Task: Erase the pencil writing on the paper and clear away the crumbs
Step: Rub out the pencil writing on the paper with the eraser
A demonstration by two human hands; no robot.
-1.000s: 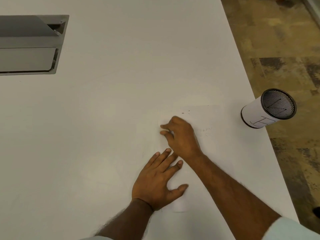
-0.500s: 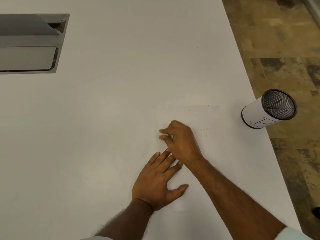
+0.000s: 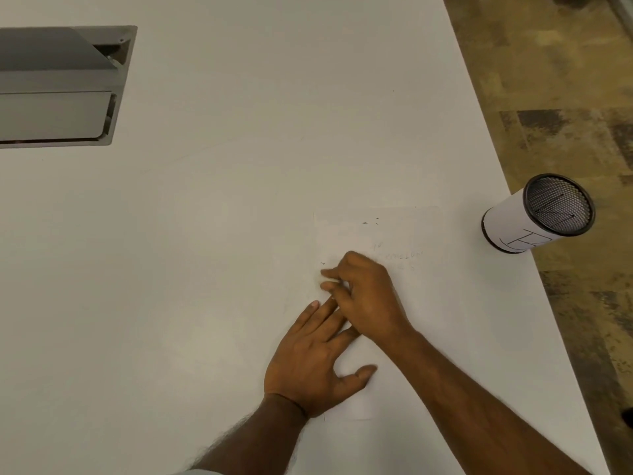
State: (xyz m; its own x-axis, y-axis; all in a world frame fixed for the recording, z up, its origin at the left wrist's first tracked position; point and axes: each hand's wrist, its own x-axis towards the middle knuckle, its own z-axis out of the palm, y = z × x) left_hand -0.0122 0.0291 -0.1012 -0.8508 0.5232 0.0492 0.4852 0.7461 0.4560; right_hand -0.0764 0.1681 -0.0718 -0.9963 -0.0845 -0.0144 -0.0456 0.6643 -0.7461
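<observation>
Two hands on a sheet of paper (image 3: 394, 231).
Left hand (image 3: 308, 365) presses flat; right hand (image 3: 366, 296) curls, grip unclear.

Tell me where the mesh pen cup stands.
In the head view, the mesh pen cup stands at the right edge of the table, just right of the paper.

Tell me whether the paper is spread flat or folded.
Spread flat: the paper lies as one sheet on the table, left hand pressing it.
</observation>
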